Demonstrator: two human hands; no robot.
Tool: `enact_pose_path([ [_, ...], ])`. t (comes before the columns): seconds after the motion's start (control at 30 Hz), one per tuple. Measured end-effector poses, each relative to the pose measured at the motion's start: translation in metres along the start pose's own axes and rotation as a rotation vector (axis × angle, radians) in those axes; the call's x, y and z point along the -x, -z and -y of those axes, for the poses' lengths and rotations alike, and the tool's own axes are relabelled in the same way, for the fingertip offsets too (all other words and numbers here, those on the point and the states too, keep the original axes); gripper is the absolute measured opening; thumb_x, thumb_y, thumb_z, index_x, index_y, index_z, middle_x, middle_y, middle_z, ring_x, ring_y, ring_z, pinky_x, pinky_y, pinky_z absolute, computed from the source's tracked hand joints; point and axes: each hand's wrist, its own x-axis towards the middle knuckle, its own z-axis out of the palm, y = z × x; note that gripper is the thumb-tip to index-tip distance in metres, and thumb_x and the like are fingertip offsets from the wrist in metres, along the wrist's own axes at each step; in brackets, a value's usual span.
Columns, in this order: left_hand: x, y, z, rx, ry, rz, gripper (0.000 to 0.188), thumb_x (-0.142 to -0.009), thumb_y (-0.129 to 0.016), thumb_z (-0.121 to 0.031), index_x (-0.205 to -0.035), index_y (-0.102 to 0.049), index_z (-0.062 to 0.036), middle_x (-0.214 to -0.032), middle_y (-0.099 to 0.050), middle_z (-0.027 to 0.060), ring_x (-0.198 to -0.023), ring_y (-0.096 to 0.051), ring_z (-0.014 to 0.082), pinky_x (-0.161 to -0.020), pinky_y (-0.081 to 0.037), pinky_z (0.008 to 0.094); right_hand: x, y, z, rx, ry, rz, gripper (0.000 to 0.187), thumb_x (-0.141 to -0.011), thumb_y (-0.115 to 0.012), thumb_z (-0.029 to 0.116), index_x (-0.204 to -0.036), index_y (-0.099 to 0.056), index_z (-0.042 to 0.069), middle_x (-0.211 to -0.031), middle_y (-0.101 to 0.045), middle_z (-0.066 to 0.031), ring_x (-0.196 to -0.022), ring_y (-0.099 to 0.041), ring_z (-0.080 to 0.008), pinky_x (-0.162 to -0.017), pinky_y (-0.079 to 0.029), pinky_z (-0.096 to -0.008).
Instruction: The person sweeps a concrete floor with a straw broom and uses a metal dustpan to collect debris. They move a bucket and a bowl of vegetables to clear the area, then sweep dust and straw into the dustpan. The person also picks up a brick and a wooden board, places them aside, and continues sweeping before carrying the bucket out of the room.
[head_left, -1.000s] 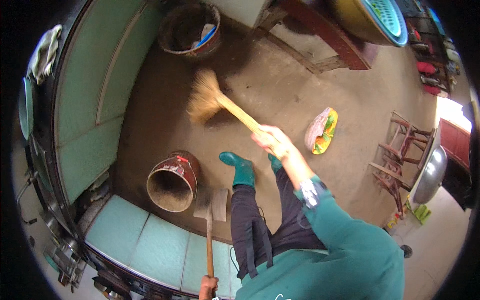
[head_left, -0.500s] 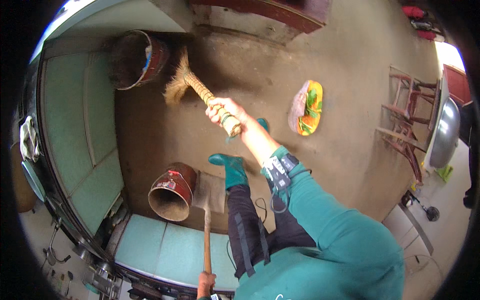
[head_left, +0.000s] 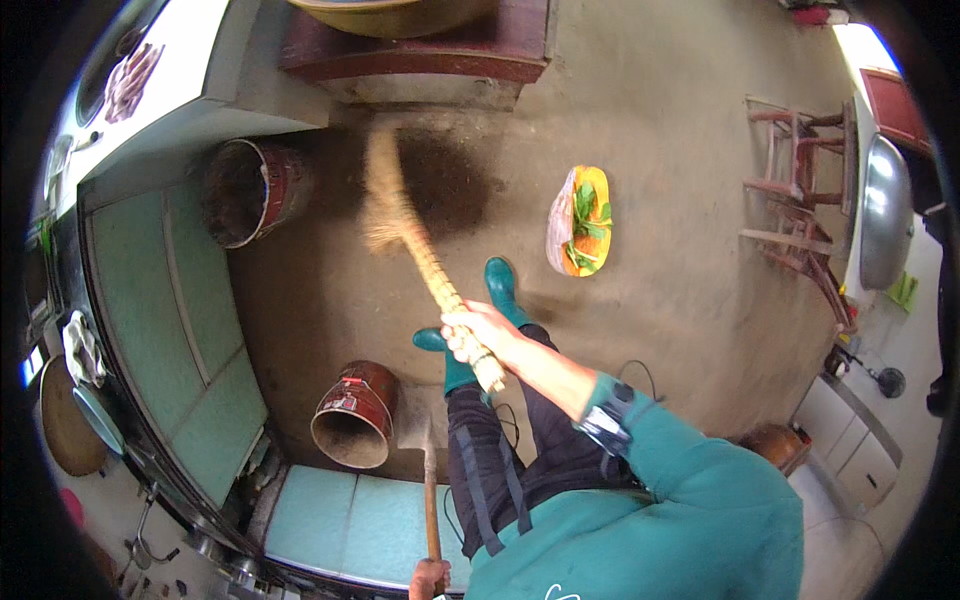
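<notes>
My right hand point(head_left: 480, 332) is closed around the bound handle of a short straw hand broom point(head_left: 430, 268). The broom's bristles are blurred and reach toward a dark patch of dirt point(head_left: 450, 185) on the floor. At the lower edge, my left hand point(head_left: 429, 576) grips the wooden shaft of a shovel point(head_left: 431, 500). Its flat blade lies on the floor beside a red bucket point(head_left: 358, 395), whose open mouth faces the lower left. Between bucket and broom stand my green boots point(head_left: 502, 285).
Another red bucket point(head_left: 285, 190) stands by the pale green cabinets point(head_left: 140, 250) at left. An orange-yellow container with green leaves point(head_left: 590, 225) rests on the floor to the right. Wooden stools point(head_left: 800, 190) stand farther right. A dark red table point(head_left: 420, 62) is at the far side.
The broom has swung to a straighter pose with its bristles over the floor, and my right hand is lower in view. The view has shifted, showing more of the far table. Left hand still grips the shovel.
</notes>
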Motion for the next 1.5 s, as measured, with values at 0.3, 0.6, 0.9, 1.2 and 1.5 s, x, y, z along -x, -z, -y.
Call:
enact_pose_path([
  [0.3, -0.036, 0.027, -0.056, 0.395, 1.050, 0.044, 0.012, -0.078, -0.065, -0.010, -0.080, -0.058, -0.0007, -0.057, -0.056, 0.0064, -0.043, -0.051, 0.0180, -0.038, -0.040, 0.0323, -0.009, 0.117, 0.062, -0.196, -0.093, 0.155, 0.025, -0.092, -0.056, 0.021, -0.097, -0.047, -0.002, -0.071, -0.048, -0.0015, -0.050, -0.047, -0.0073, -0.040, -0.040, -0.0187],
  [0.6, -0.054, -0.008, 0.001, 0.379, 0.906, 0.026, 0.010, -0.077, -0.060, -0.004, -0.082, -0.053, 0.0004, -0.057, -0.052, 0.0062, -0.042, -0.050, 0.0163, -0.037, -0.042, 0.0317, 0.133, 0.209, 0.061, -0.154, 0.261, -0.061, 0.025, -0.093, -0.055, 0.018, -0.106, -0.045, -0.001, -0.082, -0.053, -0.0072, -0.053, -0.048, -0.0062, -0.041, -0.040, -0.0177],
  [0.9, -0.047, -0.043, 0.016, 0.546, 0.812, -0.139, 0.013, -0.077, -0.058, -0.001, -0.087, -0.050, 0.0023, -0.059, -0.052, 0.0064, -0.044, -0.050, 0.0156, -0.036, -0.042, 0.0304, 0.093, 0.122, -0.097, -0.106, 0.052, 0.064, 0.019, -0.087, -0.060, 0.013, -0.100, -0.051, 0.002, -0.076, -0.057, -0.0087, -0.055, -0.056, -0.0152, -0.045, -0.049, -0.0278],
  [1.2, -0.065, -0.039, -0.017, 0.295, 0.861, -0.188, 0.020, -0.074, -0.062, -0.005, -0.089, -0.056, 0.0065, -0.061, -0.057, 0.0106, -0.047, -0.057, 0.0189, -0.038, -0.045, 0.0341, 0.043, 0.221, -0.019, 0.079, -0.272, 0.227, 0.020, -0.089, -0.058, 0.021, -0.090, -0.060, 0.001, -0.072, -0.060, -0.0063, -0.056, -0.056, -0.0145, -0.049, -0.047, -0.0250],
  [1.5, -0.115, -0.057, -0.112, -0.187, 0.927, -0.134, 0.038, -0.069, -0.069, -0.018, -0.096, -0.064, 0.0076, -0.090, -0.067, 0.0265, -0.086, -0.068, 0.0372, -0.076, -0.055, 0.0431, 0.203, 0.317, 0.282, 0.309, 0.097, -0.132, 0.033, -0.090, -0.060, 0.017, -0.111, -0.051, -0.006, -0.083, -0.058, -0.0112, -0.060, -0.055, -0.0106, -0.045, -0.044, -0.0187],
])
